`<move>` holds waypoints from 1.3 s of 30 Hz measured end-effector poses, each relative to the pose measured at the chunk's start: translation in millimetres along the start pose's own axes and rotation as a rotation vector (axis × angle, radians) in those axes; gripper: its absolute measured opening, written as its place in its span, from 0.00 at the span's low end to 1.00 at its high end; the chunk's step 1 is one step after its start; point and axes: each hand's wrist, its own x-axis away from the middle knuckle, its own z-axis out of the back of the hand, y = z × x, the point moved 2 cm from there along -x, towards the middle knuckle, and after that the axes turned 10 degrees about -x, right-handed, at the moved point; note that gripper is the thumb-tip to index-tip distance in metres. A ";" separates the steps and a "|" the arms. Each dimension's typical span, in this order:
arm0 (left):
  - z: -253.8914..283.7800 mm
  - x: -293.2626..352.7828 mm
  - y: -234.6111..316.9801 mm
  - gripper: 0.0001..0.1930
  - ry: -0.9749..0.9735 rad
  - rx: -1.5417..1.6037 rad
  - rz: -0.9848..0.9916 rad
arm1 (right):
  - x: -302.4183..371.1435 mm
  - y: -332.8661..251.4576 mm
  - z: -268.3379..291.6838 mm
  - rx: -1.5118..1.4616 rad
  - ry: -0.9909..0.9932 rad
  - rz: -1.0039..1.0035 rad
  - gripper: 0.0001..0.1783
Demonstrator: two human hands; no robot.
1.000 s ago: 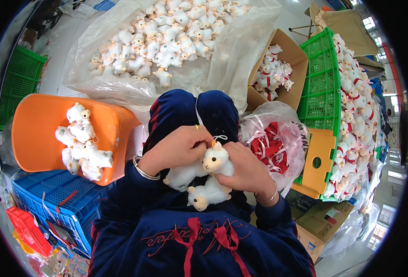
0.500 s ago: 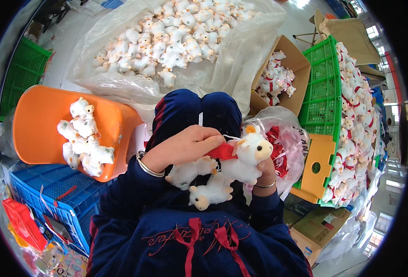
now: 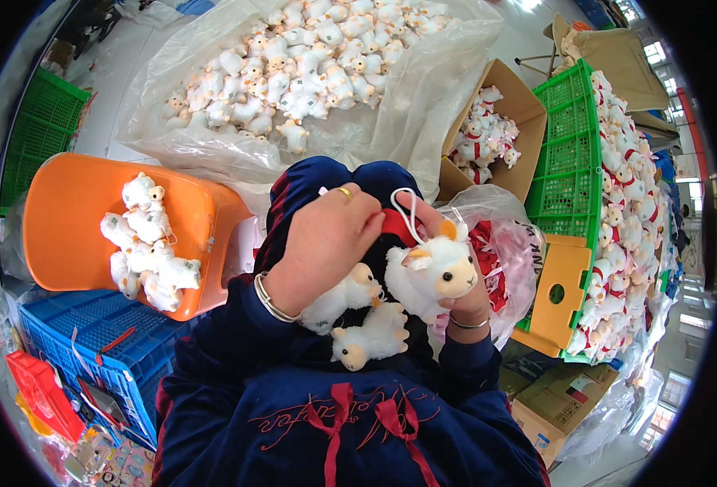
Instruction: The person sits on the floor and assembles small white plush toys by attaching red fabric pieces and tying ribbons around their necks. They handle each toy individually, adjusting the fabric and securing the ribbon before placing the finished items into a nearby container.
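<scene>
Over my lap, my right hand (image 3: pixel 467 302) grips a white plush lamb (image 3: pixel 425 280) with orange ears from its right side and behind. A white cord loop (image 3: pixel 407 213) stands up from the lamb's head beside my raised right finger. My left hand (image 3: pixel 326 243), its back toward me, pinches a red ribbon (image 3: pixel 399 227) that runs behind the lamb's head; the ribbon's far part is hidden. Two more plush lambs lie on my lap: one (image 3: pixel 338 302) under my left wrist, the other (image 3: pixel 370 336) closer to my body.
Ahead, a clear plastic sheet (image 3: pixel 172 146) carries a heap of plush lambs. An orange stool (image 3: pixel 74 219) on the left bears several. Right of my knees are a cardboard box (image 3: pixel 529 122), a bag of red ribbons (image 3: pixel 521 276) and a green crate (image 3: pixel 565 178). A blue crate (image 3: pixel 147 349) stands left.
My left hand has moved left and turned back-up, with the ribbon drawn behind the lamb's neck. The lamb has turned to face me more, and its loop now stands upright.
</scene>
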 end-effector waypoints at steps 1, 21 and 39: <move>-2.8 1.8 3.5 0.05 -0.020 -0.008 -0.048 | -6.8 -5.8 -8.8 0.012 -0.002 0.043 0.42; 5.2 8.2 4.7 0.07 -0.042 0.200 -0.151 | -25.0 1.2 -4.9 0.156 0.044 0.145 0.44; -9.2 19.4 -48.0 0.19 -0.324 0.606 0.444 | -59.9 16.4 -16.9 0.617 0.137 0.011 0.15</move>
